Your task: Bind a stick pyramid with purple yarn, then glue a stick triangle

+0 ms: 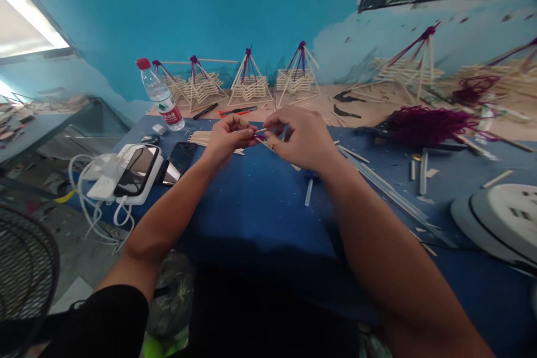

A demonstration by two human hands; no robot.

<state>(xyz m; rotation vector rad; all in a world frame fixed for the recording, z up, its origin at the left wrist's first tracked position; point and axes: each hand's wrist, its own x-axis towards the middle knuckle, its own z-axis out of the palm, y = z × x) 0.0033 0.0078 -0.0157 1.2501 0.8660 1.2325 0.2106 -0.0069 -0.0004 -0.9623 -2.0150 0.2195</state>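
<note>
My left hand (pixel 232 137) is closed in a pinch on thin wooden sticks (pixel 265 144), with a bit of purple yarn (pixel 259 136) showing at its fingertips. Close beside it, my right hand (pixel 296 133) has its fingers curled at the same spot; what lies between them is too small to make out. Under and behind the left hand lies a bunch of loose wooden sticks (pixel 200 138) on the blue tabletop (pixel 255 201). A glue stick (pixel 309 191) sits below my right wrist.
Along the wall stand several stick frames (pixel 249 86) tied with purple yarn. A water bottle (pixel 163 98), phones (pixel 136 170) and white cables (pixel 86 196) are at left. A purple yarn heap (pixel 432 125), clear rods (pixel 390 193) and a round white device (pixel 503 224) occupy the right.
</note>
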